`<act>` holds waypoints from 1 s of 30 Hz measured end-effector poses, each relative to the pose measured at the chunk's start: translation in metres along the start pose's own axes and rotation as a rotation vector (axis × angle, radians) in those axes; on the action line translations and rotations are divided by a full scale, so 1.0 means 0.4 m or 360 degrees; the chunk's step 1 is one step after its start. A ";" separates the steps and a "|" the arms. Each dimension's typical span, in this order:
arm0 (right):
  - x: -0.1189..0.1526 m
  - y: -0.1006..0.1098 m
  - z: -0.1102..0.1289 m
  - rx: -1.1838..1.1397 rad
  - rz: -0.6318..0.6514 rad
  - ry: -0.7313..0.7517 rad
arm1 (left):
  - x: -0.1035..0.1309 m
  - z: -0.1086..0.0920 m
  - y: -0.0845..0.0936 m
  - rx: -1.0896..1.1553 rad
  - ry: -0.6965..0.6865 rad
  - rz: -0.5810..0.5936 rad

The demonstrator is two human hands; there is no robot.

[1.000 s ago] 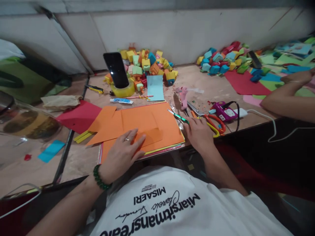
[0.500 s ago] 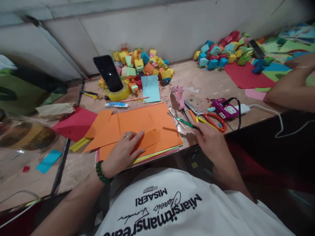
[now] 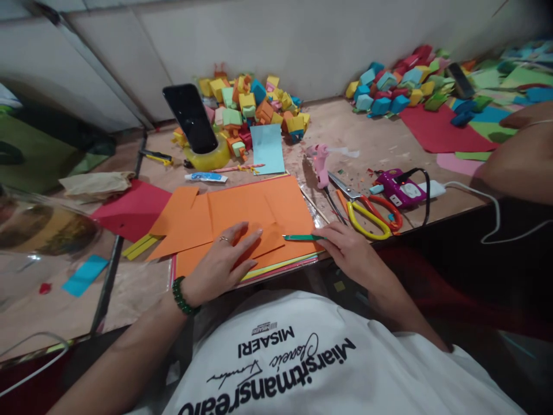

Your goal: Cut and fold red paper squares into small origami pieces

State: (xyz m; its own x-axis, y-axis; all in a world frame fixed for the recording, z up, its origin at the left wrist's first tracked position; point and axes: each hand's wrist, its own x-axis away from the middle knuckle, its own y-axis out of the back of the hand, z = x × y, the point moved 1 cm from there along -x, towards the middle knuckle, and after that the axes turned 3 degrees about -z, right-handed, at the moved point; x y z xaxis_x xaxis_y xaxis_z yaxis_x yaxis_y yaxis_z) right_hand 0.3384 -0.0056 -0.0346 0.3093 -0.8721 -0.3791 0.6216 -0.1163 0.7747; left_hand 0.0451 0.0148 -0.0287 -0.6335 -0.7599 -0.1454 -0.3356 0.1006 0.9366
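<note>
1. The right hand [image 3: 349, 251] has its fingers closed on a slim green tool [image 3: 301, 237], held almost level, its pale tip pointing left.
2. The left hand [image 3: 224, 259] lies palm down with its fingers loosely spread, gripping nothing; the fingertips rest on a small orange piece [image 3: 268, 242]. A green bead bracelet [image 3: 180, 295] circles the wrist.
3. The small piece lies on a large orange sheet [image 3: 239, 202], topping a stack with yellow and pink edges. The tool's tip is at the piece's right end; whether it touches, I cannot tell.
4. Right of the stack lie a pink glue gun [image 3: 320, 166], scissors [image 3: 367, 216] with one yellow and one orange-red handle, and a purple power adapter [image 3: 400, 187].
5. Left of it are two yellow strips [image 3: 141, 246] and a red sheet [image 3: 138, 208].
6. Behind it, a phone [image 3: 190, 118] leans in a yellow tape roll [image 3: 209, 158], before a pile of coloured paper shapes [image 3: 248, 104].
7. At far right, another person's arm [image 3: 522, 164] rests near more coloured paper.
</note>
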 end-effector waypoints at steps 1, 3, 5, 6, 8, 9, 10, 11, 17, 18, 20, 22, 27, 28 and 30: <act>0.001 -0.001 0.000 -0.0014 0.0031 0.0006 | 0.000 0.000 -0.003 -0.0057 -0.0010 0.0035; 0.004 -0.001 -0.003 -0.0033 0.0073 0.0019 | -0.001 -0.001 -0.010 -0.0170 -0.0009 0.0124; 0.008 0.005 -0.009 -0.0071 0.0102 0.0043 | -0.002 -0.003 -0.017 -0.0259 0.0003 0.0193; 0.009 0.009 -0.012 -0.0100 0.0120 0.0055 | -0.002 -0.004 -0.021 -0.0293 0.0006 0.0206; 0.010 0.015 -0.016 -0.0162 0.0155 0.0070 | -0.002 -0.005 -0.026 -0.0341 0.0006 0.0205; 0.010 0.016 -0.017 -0.0184 0.0171 0.0070 | -0.001 -0.005 -0.029 -0.0355 0.0006 0.0199; 0.010 0.016 -0.019 -0.0201 0.0181 0.0070 | -0.001 -0.005 -0.031 -0.0364 0.0006 0.0193; 0.011 0.015 -0.021 -0.0213 0.0183 0.0068 | -0.001 -0.006 -0.033 -0.0366 0.0005 0.0188; 0.035 0.028 -0.050 -0.0161 0.0223 -0.0023 | -0.001 -0.010 -0.024 -0.0308 0.0040 0.0124; 0.039 0.038 -0.055 -0.0110 0.0208 -0.0042 | -0.002 -0.011 -0.019 -0.0277 0.0058 0.0087; 0.039 0.059 -0.058 -0.0011 0.0147 -0.0066 | -0.004 -0.010 -0.009 -0.0196 0.0074 -0.0001; 0.032 0.074 -0.052 0.0039 0.0077 -0.0073 | -0.007 -0.009 0.001 -0.0118 0.0082 -0.0069; 0.001 0.062 -0.019 0.0048 -0.0099 -0.0139 | -0.016 -0.009 0.015 0.0066 0.0103 -0.0048; -0.005 0.052 -0.015 0.0037 -0.0094 -0.0138 | -0.016 -0.009 0.016 0.0108 0.0098 -0.0035; -0.016 0.030 -0.009 0.0021 -0.0048 -0.0110 | -0.014 -0.009 0.018 0.0184 0.0086 -0.0011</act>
State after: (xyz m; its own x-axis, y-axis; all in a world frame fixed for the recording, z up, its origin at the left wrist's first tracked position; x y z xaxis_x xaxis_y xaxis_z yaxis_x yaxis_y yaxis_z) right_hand 0.3467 0.0003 -0.0248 0.2398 -0.8989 -0.3668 0.6204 -0.1487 0.7700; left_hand 0.0489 0.0175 -0.0200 -0.5935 -0.7941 -0.1313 -0.4200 0.1664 0.8921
